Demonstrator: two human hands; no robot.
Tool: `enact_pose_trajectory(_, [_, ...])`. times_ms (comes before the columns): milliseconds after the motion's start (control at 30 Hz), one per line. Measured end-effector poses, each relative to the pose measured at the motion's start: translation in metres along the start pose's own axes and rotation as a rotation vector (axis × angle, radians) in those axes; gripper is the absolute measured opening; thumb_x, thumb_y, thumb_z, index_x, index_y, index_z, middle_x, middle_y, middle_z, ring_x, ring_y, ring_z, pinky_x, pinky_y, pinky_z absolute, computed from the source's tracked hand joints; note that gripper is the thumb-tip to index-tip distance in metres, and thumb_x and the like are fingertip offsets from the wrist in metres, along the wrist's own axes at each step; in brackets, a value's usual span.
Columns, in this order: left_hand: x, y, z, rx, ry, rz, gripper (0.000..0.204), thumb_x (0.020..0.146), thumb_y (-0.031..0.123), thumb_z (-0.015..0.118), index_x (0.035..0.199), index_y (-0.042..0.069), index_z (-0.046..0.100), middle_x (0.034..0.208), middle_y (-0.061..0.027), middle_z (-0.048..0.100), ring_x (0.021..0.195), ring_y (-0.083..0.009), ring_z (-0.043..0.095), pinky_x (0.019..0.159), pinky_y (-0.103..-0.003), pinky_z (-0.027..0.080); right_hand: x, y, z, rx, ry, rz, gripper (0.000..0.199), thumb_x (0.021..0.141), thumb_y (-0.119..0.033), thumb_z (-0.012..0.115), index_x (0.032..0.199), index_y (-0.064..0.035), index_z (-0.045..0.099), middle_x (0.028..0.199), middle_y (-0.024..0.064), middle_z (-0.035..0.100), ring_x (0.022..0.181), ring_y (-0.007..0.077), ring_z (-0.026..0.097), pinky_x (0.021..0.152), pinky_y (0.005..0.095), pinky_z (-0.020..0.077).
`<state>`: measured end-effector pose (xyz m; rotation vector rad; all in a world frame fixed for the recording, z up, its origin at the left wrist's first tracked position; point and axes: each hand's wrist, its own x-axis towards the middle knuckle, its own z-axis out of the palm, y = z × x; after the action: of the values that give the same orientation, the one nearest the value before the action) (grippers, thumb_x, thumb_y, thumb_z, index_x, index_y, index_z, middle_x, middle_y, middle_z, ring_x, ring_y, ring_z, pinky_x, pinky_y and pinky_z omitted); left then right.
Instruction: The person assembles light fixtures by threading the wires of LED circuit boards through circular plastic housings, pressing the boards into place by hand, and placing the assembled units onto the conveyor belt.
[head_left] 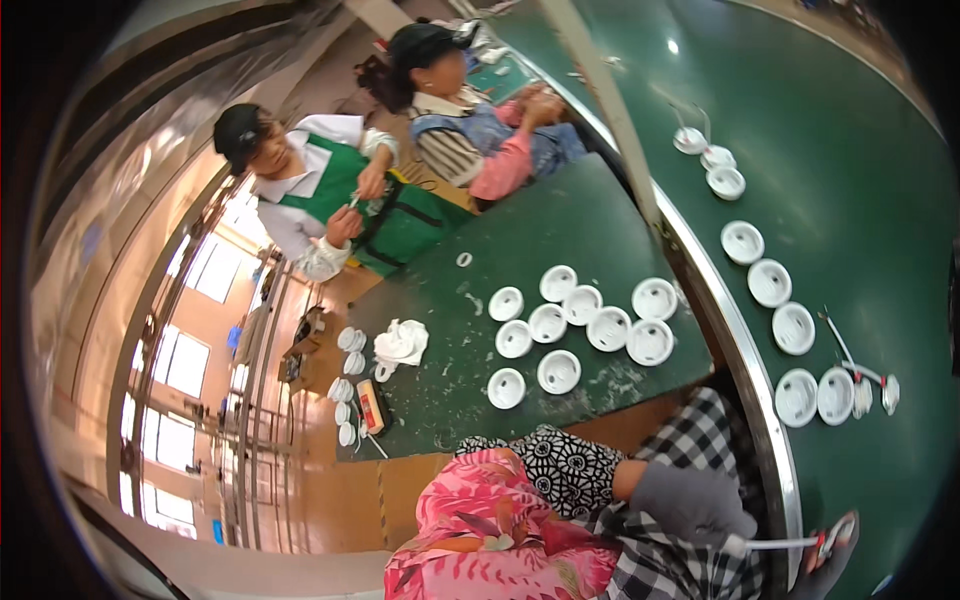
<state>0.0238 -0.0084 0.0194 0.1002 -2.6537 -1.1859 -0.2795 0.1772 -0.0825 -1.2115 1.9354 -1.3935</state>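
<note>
My left hand [695, 502], in a grey glove below a black-and-white patterned sleeve, is closed at one end of a white cord [775, 544]. Its fingertips are partly hidden. At the lower right edge, my right hand [838, 562], also gloved, grips the cord's other end, where small red and white parts show. Just beyond my hands, on the green belt [690, 330], lie two round white cup-like housings [836, 396] and a similar white cord with red parts [868, 374].
More white housings [770, 283] line the belt. Others [608, 328] stand on a green side table [440, 400] with a white cloth [402, 343] and an orange-and-cream box [371, 407]. A metal rail [745, 350] edges the belt; a post [610, 110] rises beside it. Two people sit across the table.
</note>
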Motion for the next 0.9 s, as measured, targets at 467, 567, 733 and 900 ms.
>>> enact_pose_trajectory(467, [0.018, 0.001, 0.017, -0.517, 0.241, -0.148, 0.038, 0.099, 0.032, 0.051, 0.115, -0.001, 0.057, 0.086, -0.0216, 0.064, 0.072, -0.0349, 0.062, 0.064, -0.042, 0.048, 0.03, -0.174, 0.066, 0.402, -0.255, 0.479, 0.03, 0.088, -0.029, 0.068, 0.093, -0.0008, 0.057, 0.081, 0.0054, 0.055, 0.076, 0.0151, 0.053, 0.064, 0.0261, 0.0466])
enact_pose_trajectory(567, [0.016, 0.017, 0.022, -0.75, 0.181, -0.019, 0.03, 0.097, 0.028, 0.054, 0.101, 0.0, 0.063, 0.083, -0.017, 0.067, 0.07, -0.0281, 0.063, 0.064, -0.036, 0.048, 0.018, -0.15, 0.049, 0.373, -0.515, 0.266, 0.032, 0.094, -0.03, 0.053, 0.092, 0.0018, 0.055, 0.077, 0.0054, 0.052, 0.071, 0.016, 0.049, 0.061, 0.0271, 0.0414])
enact_pose_trajectory(733, [0.01, 0.011, 0.038, -0.96, 0.214, -0.049, 0.032, 0.099, 0.032, 0.051, 0.101, 0.002, 0.061, 0.07, -0.0145, 0.062, 0.069, -0.0327, 0.061, 0.063, -0.04, 0.046, 0.015, -0.131, 0.061, 0.673, -0.479, 0.525, 0.03, 0.093, -0.029, 0.058, 0.086, -0.0013, 0.049, 0.073, 0.0055, 0.049, 0.067, 0.0211, 0.05, 0.062, 0.0356, 0.0408])
enact_pose_trajectory(900, [0.012, -0.015, 0.019, -0.463, 0.133, -0.139, 0.029, 0.096, 0.032, 0.055, 0.108, 0.005, 0.058, 0.078, -0.0177, 0.06, 0.072, -0.0357, 0.059, 0.067, -0.044, 0.046, 0.027, -0.061, 0.028, 0.691, -0.322, 0.245, 0.045, 0.097, -0.034, 0.056, 0.127, -0.001, 0.05, 0.074, 0.0018, 0.054, 0.055, 0.0062, 0.046, 0.047, 0.0182, 0.0338])
